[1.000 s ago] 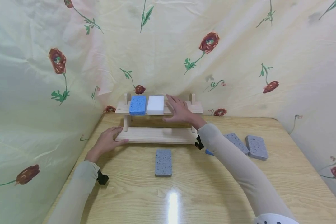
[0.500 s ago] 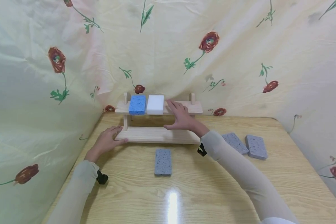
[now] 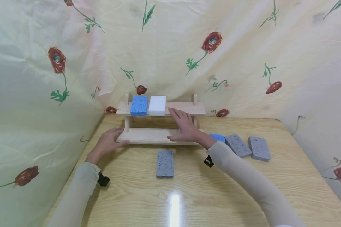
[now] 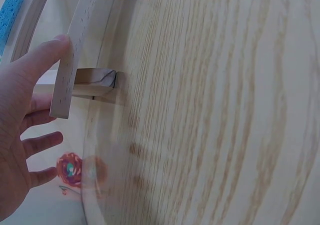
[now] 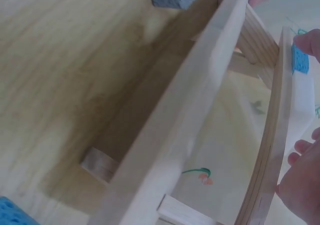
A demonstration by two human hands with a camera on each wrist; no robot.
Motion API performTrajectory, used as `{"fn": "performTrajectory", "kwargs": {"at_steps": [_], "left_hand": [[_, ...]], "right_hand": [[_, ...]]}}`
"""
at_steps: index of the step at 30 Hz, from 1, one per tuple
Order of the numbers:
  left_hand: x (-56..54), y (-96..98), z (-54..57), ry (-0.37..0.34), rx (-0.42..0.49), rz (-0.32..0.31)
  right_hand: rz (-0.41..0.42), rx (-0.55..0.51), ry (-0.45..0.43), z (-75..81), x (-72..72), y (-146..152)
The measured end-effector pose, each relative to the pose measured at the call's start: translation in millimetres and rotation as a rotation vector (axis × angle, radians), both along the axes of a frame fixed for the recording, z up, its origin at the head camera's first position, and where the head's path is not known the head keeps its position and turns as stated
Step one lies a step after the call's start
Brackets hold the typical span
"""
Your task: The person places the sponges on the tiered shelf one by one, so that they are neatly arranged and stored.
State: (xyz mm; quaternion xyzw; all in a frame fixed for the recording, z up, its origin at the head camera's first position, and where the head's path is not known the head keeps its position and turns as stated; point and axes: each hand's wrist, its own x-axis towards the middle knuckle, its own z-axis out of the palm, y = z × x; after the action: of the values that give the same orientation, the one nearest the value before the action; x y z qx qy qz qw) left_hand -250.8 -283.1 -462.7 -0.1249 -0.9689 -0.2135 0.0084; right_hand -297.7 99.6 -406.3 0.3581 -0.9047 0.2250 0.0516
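Observation:
A two-tier wooden shelf [image 3: 147, 135] stands at the back of the table. My left hand [image 3: 109, 142] grips the left end of its lower board; in the left wrist view the thumb lies on one side of the board [image 4: 72, 70] and fingers show on the other. On the upper board, a blue sponge [image 3: 139, 106] and a white sponge [image 3: 157, 105] lie side by side. My right hand [image 3: 185, 127] holds nothing, its fingers spread, and overlaps the front of the shelf right of the white sponge. In front of the shelf lies a speckled grey sponge [image 3: 165, 164].
Right of the shelf, a blue sponge [image 3: 217, 137] is partly covered by the right arm. Two grey sponges, one slanted [image 3: 238, 145] and one straighter [image 3: 259, 148], lie beside it on the wooden table [image 3: 130, 195]. Flower-patterned cloth [image 3: 164, 63] hangs behind and along both sides.
My right hand has drawn back from beside the white sponge, down and slightly right, uncovering more of the upper board and the blue sponge on the right. My left hand stays on the shelf.

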Motion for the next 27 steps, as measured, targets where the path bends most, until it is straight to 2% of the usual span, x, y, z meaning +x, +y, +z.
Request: {"fn": "performTrajectory", "kwargs": {"at_steps": [14, 21, 27], "left_hand": [[-0.1, -0.3, -1.2, -0.006, 0.007, 0.004], [-1.0, -1.1, -2.1, -0.017, 0.016, 0.010], [-0.9, -0.8, -1.9, -0.019, 0.020, 0.008]], "right_hand": [[0.084, 0.044, 0.043, -21.4, 28.1, 9], [0.154, 0.010, -0.008, -28.9, 42.1, 12], [0.161, 0.034, -0.039, -36.7, 51.5, 14]]}}
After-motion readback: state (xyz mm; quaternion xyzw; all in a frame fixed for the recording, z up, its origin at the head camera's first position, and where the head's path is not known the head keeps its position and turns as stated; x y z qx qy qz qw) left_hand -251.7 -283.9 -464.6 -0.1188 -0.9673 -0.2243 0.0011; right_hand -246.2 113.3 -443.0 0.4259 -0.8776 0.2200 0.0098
